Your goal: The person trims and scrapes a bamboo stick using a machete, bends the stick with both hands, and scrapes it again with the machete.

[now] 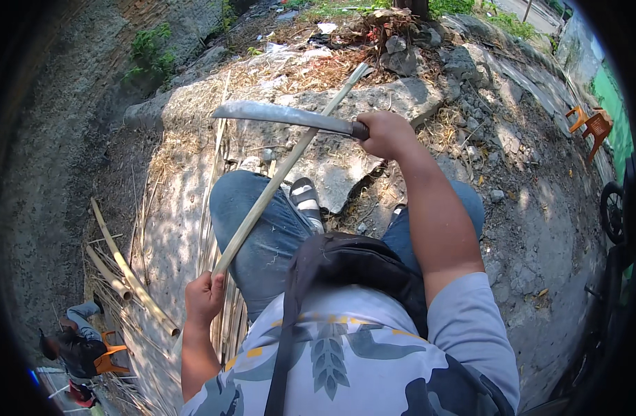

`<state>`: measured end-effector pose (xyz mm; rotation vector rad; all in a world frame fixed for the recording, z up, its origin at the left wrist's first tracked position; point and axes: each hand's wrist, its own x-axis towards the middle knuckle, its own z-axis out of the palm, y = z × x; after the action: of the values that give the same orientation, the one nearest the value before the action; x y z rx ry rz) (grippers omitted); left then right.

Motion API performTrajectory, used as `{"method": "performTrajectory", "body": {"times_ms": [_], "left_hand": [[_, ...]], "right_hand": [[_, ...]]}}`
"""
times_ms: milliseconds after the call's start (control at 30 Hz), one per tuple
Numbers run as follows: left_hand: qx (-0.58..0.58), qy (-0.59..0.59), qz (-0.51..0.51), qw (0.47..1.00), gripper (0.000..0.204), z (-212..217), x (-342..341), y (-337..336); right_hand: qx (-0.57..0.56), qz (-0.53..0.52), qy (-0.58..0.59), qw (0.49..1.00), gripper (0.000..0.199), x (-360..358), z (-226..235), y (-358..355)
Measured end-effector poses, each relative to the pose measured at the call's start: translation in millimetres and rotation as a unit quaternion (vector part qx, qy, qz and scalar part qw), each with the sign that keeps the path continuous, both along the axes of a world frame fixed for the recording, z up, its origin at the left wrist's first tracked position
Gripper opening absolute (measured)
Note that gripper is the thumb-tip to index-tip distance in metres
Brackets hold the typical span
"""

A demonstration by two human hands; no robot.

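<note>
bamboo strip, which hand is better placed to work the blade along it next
Likely the right hand: it grips the machete by its handle, the blade crossing the bamboo strip in this view. The left hand holds the strip's near end.

Bamboo poles [133,275], thin strips [230,305], stones [497,196] and dry leaves [325,74] lie on rough ground [533,256].

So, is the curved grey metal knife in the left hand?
No, the right hand grips the knife, the left hand a pale straight stick.
</note>
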<state>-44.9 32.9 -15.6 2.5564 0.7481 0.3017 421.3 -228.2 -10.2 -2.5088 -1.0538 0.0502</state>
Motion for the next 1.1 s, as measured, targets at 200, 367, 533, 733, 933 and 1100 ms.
{"method": "performTrajectory", "body": {"times_ms": [200, 367, 533, 733, 933, 1100], "left_hand": [[0.021, 0.023, -0.020, 0.999, 0.056, 12, 10, 3], [0.000, 0.024, -0.019, 1.000, 0.056, 9, 8, 0], [-0.013, 0.011, -0.014, 1.000, 0.057, 8, 10, -1], [-0.002, 0.021, -0.002, 1.000, 0.058, 11, 8, 1], [0.009, 0.020, -0.016, 1.000, 0.057, 10, 7, 7], [-0.054, -0.004, 0.003, 0.999, 0.056, -9, -9, 7]], "right_hand": [[0.075, -0.124, 0.238, 0.960, 0.030, 25, -39, -12], [0.003, -0.117, 0.147, 0.982, 0.031, 5, 5, -14], [-0.050, 0.024, 0.066, 0.996, 0.029, -29, 12, 18], [-0.092, 0.073, -0.009, 0.993, 0.028, -39, 23, 26], [0.092, -0.307, 0.180, 0.930, 0.029, 43, -57, -27], [0.129, -0.342, 0.193, 0.910, 0.033, 44, -65, -20]]}}
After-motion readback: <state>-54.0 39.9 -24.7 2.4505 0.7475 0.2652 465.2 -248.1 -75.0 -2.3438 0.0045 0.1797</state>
